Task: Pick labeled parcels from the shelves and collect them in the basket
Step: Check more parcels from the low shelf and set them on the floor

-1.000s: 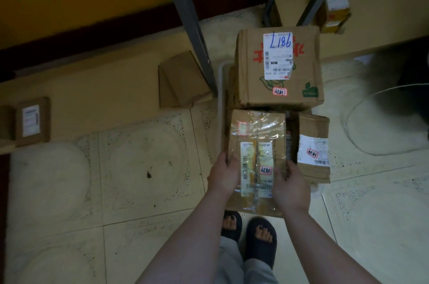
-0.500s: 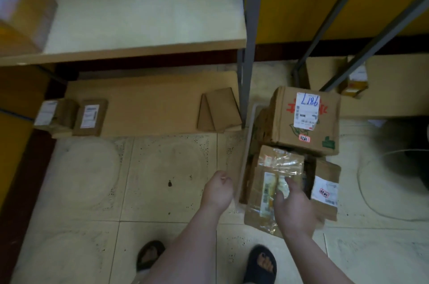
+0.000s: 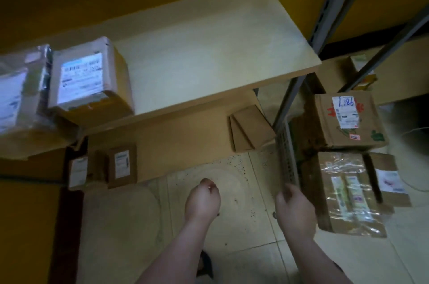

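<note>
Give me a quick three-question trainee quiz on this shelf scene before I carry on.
1. True or false: the left hand holds a parcel.
2. Where is the box with blue handwriting? A) on the upper shelf B) in the basket C) on the floor tiles
3. Which hand is at the basket's rim?
Key: 1 false, it holds nothing; 2 B; 3 the right hand.

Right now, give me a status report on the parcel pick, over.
Copy: left grip curled, empty; right grip at grey perforated basket rim, hold unclear. Clear-taped brown cardboard parcel lies in it. Nothing blocks either grip.
</note>
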A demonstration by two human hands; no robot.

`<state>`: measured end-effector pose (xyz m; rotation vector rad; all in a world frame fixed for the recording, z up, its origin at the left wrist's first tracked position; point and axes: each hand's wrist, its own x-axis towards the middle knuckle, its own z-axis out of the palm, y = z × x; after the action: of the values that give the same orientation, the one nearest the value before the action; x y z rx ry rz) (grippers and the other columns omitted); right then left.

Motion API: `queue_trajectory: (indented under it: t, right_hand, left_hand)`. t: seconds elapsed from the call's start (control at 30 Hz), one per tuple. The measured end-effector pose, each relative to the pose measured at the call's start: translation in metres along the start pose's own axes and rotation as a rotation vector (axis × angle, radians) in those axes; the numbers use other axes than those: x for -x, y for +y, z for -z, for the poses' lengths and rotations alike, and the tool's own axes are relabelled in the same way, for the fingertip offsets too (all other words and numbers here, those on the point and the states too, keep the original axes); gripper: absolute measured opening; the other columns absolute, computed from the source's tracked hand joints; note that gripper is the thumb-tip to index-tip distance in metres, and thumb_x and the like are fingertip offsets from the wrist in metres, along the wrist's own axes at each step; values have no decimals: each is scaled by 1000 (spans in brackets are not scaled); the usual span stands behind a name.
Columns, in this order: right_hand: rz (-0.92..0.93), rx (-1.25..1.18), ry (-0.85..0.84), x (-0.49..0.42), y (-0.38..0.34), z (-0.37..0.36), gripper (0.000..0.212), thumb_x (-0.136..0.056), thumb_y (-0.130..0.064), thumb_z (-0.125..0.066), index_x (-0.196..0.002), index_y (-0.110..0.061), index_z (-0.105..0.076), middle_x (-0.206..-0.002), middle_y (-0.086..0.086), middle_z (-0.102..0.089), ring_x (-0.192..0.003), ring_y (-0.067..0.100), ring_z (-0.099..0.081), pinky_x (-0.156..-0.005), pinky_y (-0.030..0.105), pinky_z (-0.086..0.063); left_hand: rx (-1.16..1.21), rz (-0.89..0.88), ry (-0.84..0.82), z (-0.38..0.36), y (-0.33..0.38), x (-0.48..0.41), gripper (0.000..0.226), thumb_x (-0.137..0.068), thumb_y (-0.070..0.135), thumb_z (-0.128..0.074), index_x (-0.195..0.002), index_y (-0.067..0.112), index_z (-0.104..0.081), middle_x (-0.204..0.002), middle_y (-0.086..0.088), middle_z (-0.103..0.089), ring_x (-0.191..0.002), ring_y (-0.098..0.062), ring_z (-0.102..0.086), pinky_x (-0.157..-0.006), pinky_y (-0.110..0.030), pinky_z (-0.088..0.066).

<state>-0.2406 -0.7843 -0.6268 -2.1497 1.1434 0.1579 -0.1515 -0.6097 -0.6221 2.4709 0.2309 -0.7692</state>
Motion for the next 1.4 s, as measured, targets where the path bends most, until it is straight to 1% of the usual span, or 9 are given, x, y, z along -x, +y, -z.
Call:
queue_trajectory:
  t: [0.07,0.2,0.47,0.7,0.8,1.07,1.2,1.3,1.4]
  right_hand:
    - [-4,14,0,18,-12,-17,37,-98,-29,-56,-134,-19,-60,-123,5,-68,-102,23,-67,-79,31,-53]
    - [-49,13,-12,37,-19,-43,34,-98,-37,-55,-128,-25,-64,-121,0,-69,-99,19,-67,-77,32,-55]
    - [-108,-12,-29,20,-2,-73,32,-98,-37,-55,-125,-22,-65,-115,0,-72,-98,20,-68,-74,28,-50]
    - [-75,-39,48,-58,22,-138,36,-97,-42,-55,-127,-22,-61,-114,2,-72,-95,22,-70,-81,39,-59]
    - [-18,-37,95,-108,36,-180,38,-99,-40,-53,-131,-20,-59,-118,4,-71,-101,21,-69,-82,34,-56]
    - [28,-27,227,-233,56,-268,43,-99,-43,-50,-133,-18,-57,-114,7,-71,-99,24,-67,-80,37,-57]
    - [-14,-175,292,-275,55,-282,51,-96,-47,-55,-136,-14,-56,-116,9,-71,-102,23,-66,-79,31,-51]
    - [-97,-317,262,-303,55,-283,64,-90,-59,-57,-133,-11,-59,-122,10,-67,-108,26,-64,-84,32,-51]
    - [-153,-520,199,-321,59,-284,68,-82,-67,-59,-118,-9,-67,-111,9,-70,-99,26,-67,-90,43,-56]
  left_hand:
    - [-37,-11,-8,17,-18,-6,25,-101,19,-41,-114,14,-61,-85,3,-60,-73,-16,-59,-66,-26,-48]
    - [-30,37,-21,30,-41,-19,22,-101,22,-41,-108,17,-62,-79,3,-62,-69,-16,-60,-66,-29,-52]
    - [-1,129,0,11,-44,-45,28,-103,28,-36,-111,17,-61,-97,1,-61,-71,-9,-53,-59,-23,-38]
    - [45,58,33,-53,-54,-119,27,-101,24,-41,-111,14,-64,-108,-5,-67,-76,-15,-56,-62,-23,-40]
    - [-5,-23,43,-86,-61,-171,27,-102,23,-41,-117,14,-62,-112,-7,-66,-80,-17,-54,-65,-23,-38]
    - [46,-180,138,-160,-63,-311,27,-99,24,-41,-106,9,-63,-100,-9,-66,-83,-25,-57,-69,-29,-43]
    - [128,-249,68,-187,-50,-354,28,-97,25,-41,-98,6,-62,-100,-16,-67,-83,-27,-59,-64,-29,-39]
    - [192,-276,-4,-201,-38,-367,28,-97,22,-42,-80,7,-58,-78,-13,-58,-71,-24,-54,-57,-28,-32]
    - [376,-206,-129,-211,-33,-373,29,-95,14,-43,-67,12,-49,-75,-9,-54,-70,-25,-52,-63,-30,-39]
